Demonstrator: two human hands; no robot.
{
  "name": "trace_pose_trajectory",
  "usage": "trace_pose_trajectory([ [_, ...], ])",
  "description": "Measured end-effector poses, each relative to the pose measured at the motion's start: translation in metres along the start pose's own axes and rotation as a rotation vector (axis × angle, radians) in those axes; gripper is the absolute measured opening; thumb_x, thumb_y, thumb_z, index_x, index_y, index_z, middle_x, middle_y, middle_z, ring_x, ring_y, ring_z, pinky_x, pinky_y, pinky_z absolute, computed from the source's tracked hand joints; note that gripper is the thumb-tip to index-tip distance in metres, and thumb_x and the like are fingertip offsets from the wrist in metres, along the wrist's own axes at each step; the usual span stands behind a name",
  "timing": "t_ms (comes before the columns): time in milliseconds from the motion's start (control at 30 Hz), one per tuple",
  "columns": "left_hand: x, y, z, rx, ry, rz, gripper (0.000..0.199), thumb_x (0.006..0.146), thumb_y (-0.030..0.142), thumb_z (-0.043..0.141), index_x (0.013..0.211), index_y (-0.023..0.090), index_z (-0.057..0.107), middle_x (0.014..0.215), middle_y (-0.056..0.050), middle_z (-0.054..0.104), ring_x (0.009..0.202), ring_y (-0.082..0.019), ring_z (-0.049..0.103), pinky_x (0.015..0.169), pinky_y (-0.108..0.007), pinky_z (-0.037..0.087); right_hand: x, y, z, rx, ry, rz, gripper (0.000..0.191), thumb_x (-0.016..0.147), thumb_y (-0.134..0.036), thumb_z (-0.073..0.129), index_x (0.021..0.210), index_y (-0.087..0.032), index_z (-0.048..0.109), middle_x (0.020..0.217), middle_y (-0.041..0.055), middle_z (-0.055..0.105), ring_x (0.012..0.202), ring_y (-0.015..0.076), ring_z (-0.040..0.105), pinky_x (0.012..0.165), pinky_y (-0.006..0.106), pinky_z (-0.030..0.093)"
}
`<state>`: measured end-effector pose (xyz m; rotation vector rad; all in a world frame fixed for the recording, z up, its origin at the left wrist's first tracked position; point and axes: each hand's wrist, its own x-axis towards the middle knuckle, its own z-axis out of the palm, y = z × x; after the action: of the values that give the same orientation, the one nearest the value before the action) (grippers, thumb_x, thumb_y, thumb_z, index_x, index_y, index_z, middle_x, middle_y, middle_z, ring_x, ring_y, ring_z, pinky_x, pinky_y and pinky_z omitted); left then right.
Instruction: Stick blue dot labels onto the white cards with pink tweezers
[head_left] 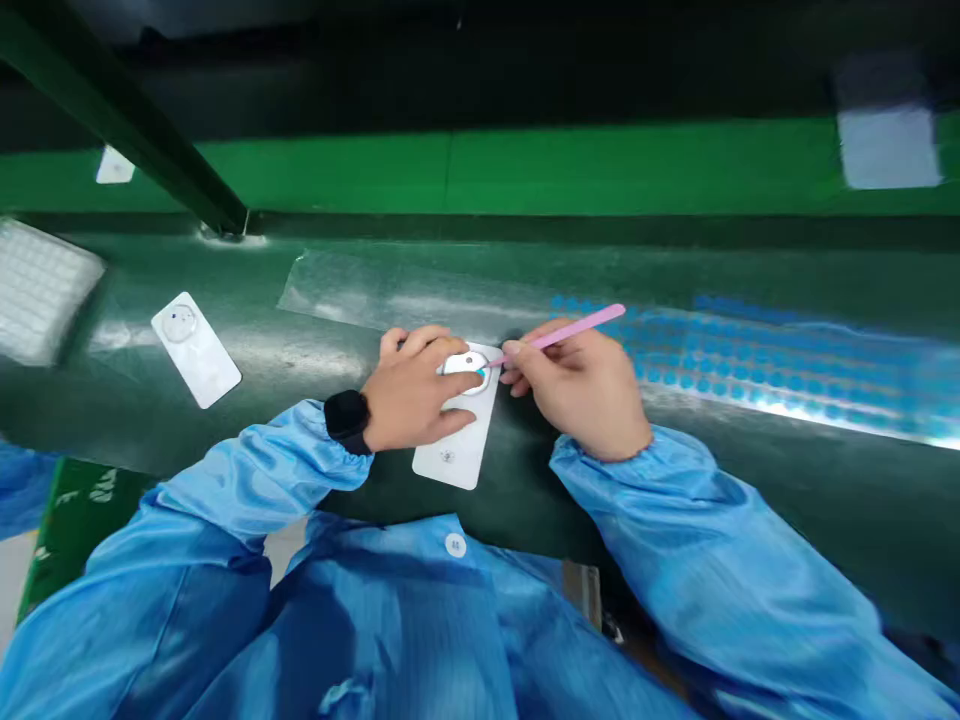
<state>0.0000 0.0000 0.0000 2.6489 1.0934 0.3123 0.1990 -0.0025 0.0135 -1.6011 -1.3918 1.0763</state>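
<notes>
A white phone back panel (472, 440) with a round camera ring lies on the dark green bench in front of me. My left hand (416, 390) rests over its left side and steadies it, thumb and index finger on the surface. The index fingertip is at the ring, beside a small blue dot (481, 373). Pinched in my right hand (581, 385) is a pair of pink tweezers (577, 327), its thin tip at that blue dot. Whether the tip grips the dot, I cannot tell.
Clear sheets of blue dot stickers (750, 365) stretch along the bench to the right. Another white phone panel (196, 350) lies at the left, near a white gridded tray (41, 290). A green post (217, 205) stands at the bench's back.
</notes>
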Motion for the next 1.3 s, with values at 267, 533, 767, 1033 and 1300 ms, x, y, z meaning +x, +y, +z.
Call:
trace_pose_trajectory([
  [267,-0.001,0.003,0.002,-0.001,0.015,-0.001,0.033,0.083,0.048,0.064,0.109,0.028,0.070,0.125,-0.009,0.059,0.126,-0.034,0.042,0.094,-0.050,0.024,-0.004,0.007,-0.001,0.056,0.002,-0.030,0.027,0.078,-0.043,0.069,0.073,-0.019,0.058,0.057,0.0027,0.064,0.045,0.0178,0.060,0.042,0.027,0.049],
  [533,-0.001,0.003,0.002,-0.013,0.024,-0.005,0.033,0.084,0.048,0.064,0.109,0.028,0.070,0.124,-0.009,0.059,0.127,-0.034,0.042,0.095,-0.050,0.023,-0.008,0.008,-0.004,-0.120,-0.032,-0.216,0.019,0.085,-0.035,0.063,0.076,-0.019,0.060,0.060,0.0038,0.066,0.048,0.0194,0.063,0.043,0.028,0.048],
  [767,-0.001,0.002,0.003,-0.018,0.013,-0.013,0.034,0.083,0.048,0.065,0.110,0.028,0.069,0.125,-0.009,0.059,0.127,-0.033,0.041,0.096,-0.050,0.022,-0.009,0.009,-0.007,-0.324,0.003,-0.422,0.018,0.088,-0.031,0.061,0.075,-0.020,0.061,0.055,0.0004,0.063,0.042,0.0166,0.057,0.044,0.028,0.042],
  [1033,0.000,0.003,0.002,-0.013,0.010,-0.015,0.032,0.083,0.047,0.065,0.107,0.026,0.070,0.125,-0.010,0.059,0.127,-0.033,0.043,0.094,-0.050,0.024,-0.009,0.011,-0.004,-0.338,0.026,-0.511,0.017,0.090,-0.030,0.060,0.075,-0.021,0.062,0.064,0.0013,0.066,0.049,0.0163,0.059,0.047,0.027,0.043],
  [1300,0.000,0.003,0.002,-0.016,0.004,-0.017,0.033,0.083,0.048,0.066,0.108,0.027,0.069,0.126,-0.009,0.059,0.127,-0.033,0.043,0.094,-0.050,0.025,-0.010,0.009,-0.004,-0.426,0.039,-0.597,0.021,0.093,-0.031,0.056,0.074,-0.022,0.060,0.065,0.0016,0.065,0.056,0.0177,0.061,0.051,0.028,0.043],
])
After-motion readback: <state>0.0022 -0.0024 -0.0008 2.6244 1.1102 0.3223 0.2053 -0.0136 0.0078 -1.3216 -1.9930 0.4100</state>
